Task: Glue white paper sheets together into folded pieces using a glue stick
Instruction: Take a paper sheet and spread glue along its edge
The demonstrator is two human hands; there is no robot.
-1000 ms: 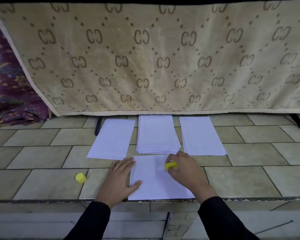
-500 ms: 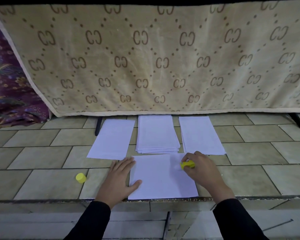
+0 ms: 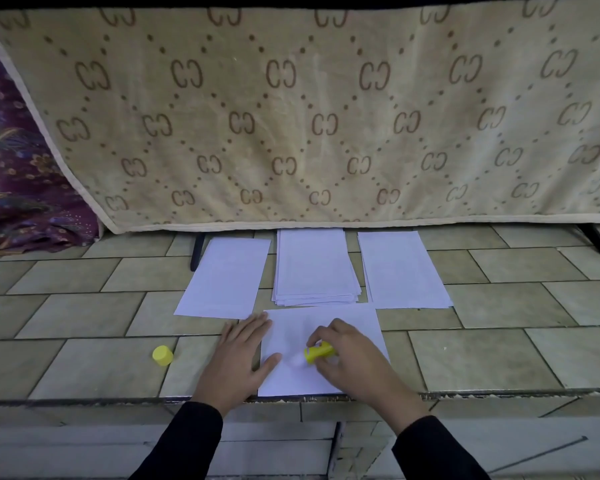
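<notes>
While its blurred white tip meets the paper, the yellow glue stick (image 3: 320, 351) lies nearly flat over the middle of the near white sheet (image 3: 329, 320), tip toward nine o'clock. The right hand (image 3: 355, 363) grasps the stick, fingers curled over its barrel. The left hand (image 3: 238, 358) lies flat and relaxed at the sheet's nine o'clock edge, thumb on the paper. The sheet sits at the near edge of the tiled surface (image 3: 482, 355). From it, a paper stack (image 3: 314, 268) lies at twelve o'clock, a single sheet (image 3: 227, 277) at eleven, another sheet (image 3: 400, 270) at one. The yellow cap (image 3: 162, 355) stands at nine o'clock, apart from the left hand. A beige patterned blanket (image 3: 326, 116) hangs behind the papers, with purple cloth (image 3: 18, 188) at ten o'clock.
</notes>
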